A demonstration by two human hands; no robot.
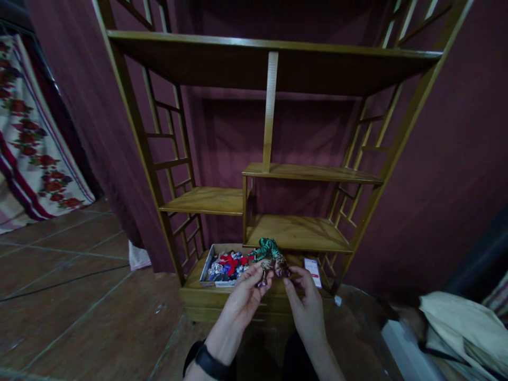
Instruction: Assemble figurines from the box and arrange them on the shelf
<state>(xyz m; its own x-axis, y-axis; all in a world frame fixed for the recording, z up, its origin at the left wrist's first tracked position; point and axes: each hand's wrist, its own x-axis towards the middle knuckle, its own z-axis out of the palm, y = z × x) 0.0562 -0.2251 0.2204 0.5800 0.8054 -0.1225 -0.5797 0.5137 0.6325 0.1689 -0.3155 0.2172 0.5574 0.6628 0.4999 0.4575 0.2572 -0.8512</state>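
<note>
My left hand (pixel 248 291) is closed on a gathered, shiny brown-patterned cloth piece (pixel 275 263) that looks like a satin scrunchie. My right hand (pixel 306 301) pinches its right edge between thumb and fingers. Just behind it, partly covered by it, is a shiny green-and-black cloth piece (pixel 268 247); whether the two are joined I cannot tell. To the left of my hands, a shallow cardboard box (pixel 204 270) stands on the low shelf, filled with small gathered cloth pieces (pixel 230 263) in red, blue and white.
A wooden shelf unit (pixel 273 46) rises in front of me. A phone (pixel 313 271) with a lit screen lies right of my hands. A pale cloth bag (pixel 462 323) rests at the lower right. A black cable (pixel 67 281) crosses the tiled floor on the left.
</note>
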